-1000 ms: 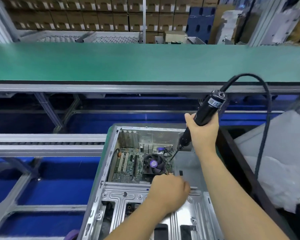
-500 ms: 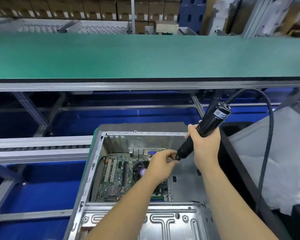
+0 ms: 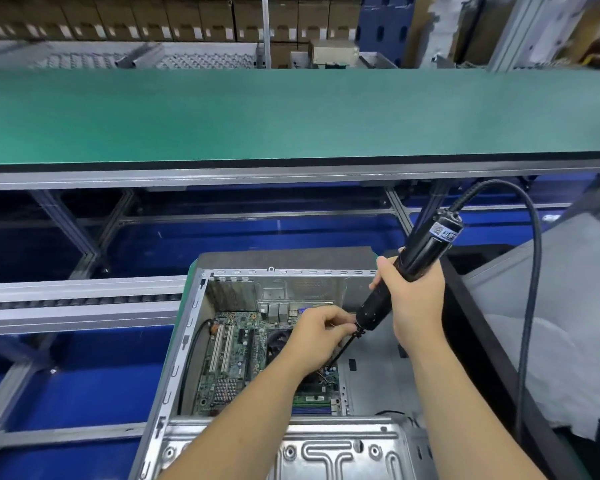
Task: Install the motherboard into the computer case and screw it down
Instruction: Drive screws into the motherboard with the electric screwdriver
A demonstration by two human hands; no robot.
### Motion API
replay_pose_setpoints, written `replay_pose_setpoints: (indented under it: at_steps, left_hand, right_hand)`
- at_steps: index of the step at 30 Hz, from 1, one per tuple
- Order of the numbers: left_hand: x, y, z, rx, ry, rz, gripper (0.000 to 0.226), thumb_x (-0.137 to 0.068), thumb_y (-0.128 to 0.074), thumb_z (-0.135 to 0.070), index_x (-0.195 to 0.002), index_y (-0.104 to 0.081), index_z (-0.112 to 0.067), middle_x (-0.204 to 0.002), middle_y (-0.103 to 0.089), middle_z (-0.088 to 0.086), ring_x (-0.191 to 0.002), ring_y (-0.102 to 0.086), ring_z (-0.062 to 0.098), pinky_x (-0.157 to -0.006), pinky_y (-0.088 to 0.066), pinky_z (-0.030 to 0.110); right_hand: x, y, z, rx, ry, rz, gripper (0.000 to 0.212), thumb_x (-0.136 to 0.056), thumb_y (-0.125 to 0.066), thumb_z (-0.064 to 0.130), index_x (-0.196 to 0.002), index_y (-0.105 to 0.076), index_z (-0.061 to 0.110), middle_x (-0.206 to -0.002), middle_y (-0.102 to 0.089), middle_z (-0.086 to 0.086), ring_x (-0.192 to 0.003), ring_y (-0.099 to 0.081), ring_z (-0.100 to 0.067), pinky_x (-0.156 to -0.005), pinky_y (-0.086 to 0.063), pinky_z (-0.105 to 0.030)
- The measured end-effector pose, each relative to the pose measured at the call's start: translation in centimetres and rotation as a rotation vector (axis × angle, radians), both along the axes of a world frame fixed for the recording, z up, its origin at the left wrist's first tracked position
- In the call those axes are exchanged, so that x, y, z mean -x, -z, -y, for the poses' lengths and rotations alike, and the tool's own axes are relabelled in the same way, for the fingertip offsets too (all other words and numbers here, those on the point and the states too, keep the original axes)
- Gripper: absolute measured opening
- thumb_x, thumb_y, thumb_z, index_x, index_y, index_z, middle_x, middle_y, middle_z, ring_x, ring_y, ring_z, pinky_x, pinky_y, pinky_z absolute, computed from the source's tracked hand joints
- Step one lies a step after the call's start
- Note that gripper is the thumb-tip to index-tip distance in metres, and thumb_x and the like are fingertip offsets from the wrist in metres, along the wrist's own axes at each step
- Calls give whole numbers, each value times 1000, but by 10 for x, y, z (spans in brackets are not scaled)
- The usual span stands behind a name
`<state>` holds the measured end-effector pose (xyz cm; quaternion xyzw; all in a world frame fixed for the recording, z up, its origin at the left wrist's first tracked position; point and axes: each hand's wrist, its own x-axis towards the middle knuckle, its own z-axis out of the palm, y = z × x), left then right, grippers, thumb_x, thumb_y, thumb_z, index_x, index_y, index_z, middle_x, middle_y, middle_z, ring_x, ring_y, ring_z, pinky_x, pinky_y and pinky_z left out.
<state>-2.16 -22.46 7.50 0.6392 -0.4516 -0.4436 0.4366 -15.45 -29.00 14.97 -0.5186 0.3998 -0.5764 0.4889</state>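
roller rail (image 3: pixel 77 301): grey metal track, left edge of frame at mid height, ends against the case's left wall.
green belt (image 3: pixel 291 116): wide band across the upper half, aluminium frame under it, blue panels below.
cartons (image 3: pixel 118 19): blurred stacks along the top left.
computer case (image 3: pixel 184 344): open, lower centre, lying on its side on the tabletop; silver drive cage plate runs along the bottom edge of frame.
motherboard (image 3: pixel 239 355): already inside the case, flat on the case floor, left half of the bay; white slots at its left, I/O block at its far edge, black cable looping down its left side.
cpu fan (image 3: pixel 278 342): centre of board, mostly covered by the left hand.
left hand (image 3: pixel 317 336): centre frame, over the board, fingers curled, fingertips pinching at the screwdriver's nose where the bit begins; whether a screw is held there, cannot tell.
bit (image 3: pixel 342 351): thin black shaft slanting down-left, tip at the board's right edge; exact contact point too small to tell.
electric screwdriver (image 3: pixel 413 265): black barrel, tilted, top end toward the upper right, white label near the top.
right hand (image 3: pixel 413 299): right of centre, wrapped fully round the screwdriver barrel at mid length.
power cord (image 3: pixel 530 306): black, arcs out of the tool's top and drops down the right side.
grey sheet (image 3: pixel 568 323): crumpled wrap, right edge of frame, beside the case.
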Motion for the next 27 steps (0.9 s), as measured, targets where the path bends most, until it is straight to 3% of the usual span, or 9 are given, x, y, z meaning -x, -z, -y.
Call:
replay_pose_setpoints:
  at_steps: [3,6,12,16,19,22,24,27]
  left_hand:
    - [0,1,0,9,-21,53,17,-87,-76,-16,-77,-75,-29,-73,-70,-3,-60,-58,2,-61,-47,13]
    - [-1,1,0,-4,-39,0,13,-88,-74,-15,-80,-76,-23,-77,-73,5,-65,-60,9,-70,-52,24]
    - [1,1,0,-24,-60,-110,18,-90,-71,-11,-77,-74,-24,-69,-67,1,-65,-58,14,-71,-51,32]
    - [-6,1,-2,-17,-83,-161,18,-94,-63,-4,-82,-70,-16,-68,-66,0,-64,-59,12,-66,-52,26]
    - [-8,3,-2,-29,-80,-99,15,-95,-62,-3,-85,-68,-12,-68,-64,2,-65,-58,13,-66,-52,29]
    - [-4,5,-1,-50,-74,-11,8,-96,-61,-4,-92,-67,-8,-74,-66,6,-67,-60,16,-75,-56,38]
    - [-5,5,0,-57,-90,-25,8,-95,-61,-2,-94,-67,-7,-77,-66,7,-68,-62,15,-72,-57,35]
    - [-8,5,-1,-61,-110,-60,9,-94,-62,2,-94,-67,-6,-76,-68,6,-64,-63,13,-58,-50,21]
  right_hand:
    - [-1,1,-2,14,-15,-42,26,-86,-72,8,-94,-54,25,-67,-64,-9,-61,-63,-21,-62,-54,-24]
    - [-2,-2,-4,22,-17,-29,34,-85,-72,9,-86,-57,40,-67,-65,-9,-61,-63,-21,-62,-54,-23]
    - [3,-4,-2,6,-10,20,25,-86,-72,7,-98,-52,16,-70,-64,-12,-62,-63,-25,-64,-57,-32]
    - [12,-11,0,6,31,5,30,-79,-75,18,-100,-53,17,-72,-66,-9,-62,-63,-25,-69,-57,-41]
    - [22,-21,4,38,63,33,29,-79,-76,22,-97,-54,25,-73,-66,-8,-66,-64,-27,-79,-59,-53]
    - [29,-38,6,97,93,95,30,-84,-74,17,-93,-57,39,-71,-66,-1,-66,-65,-25,-79,-60,-53]
    - [31,-52,6,146,107,123,38,-85,-73,15,-82,-60,50,-69,-66,1,-62,-64,-24,-72,-60,-46]
    - [36,-67,6,171,123,204,39,-84,-74,13,-77,-61,49,-64,-62,2,-58,-61,-27,-70,-58,-45]
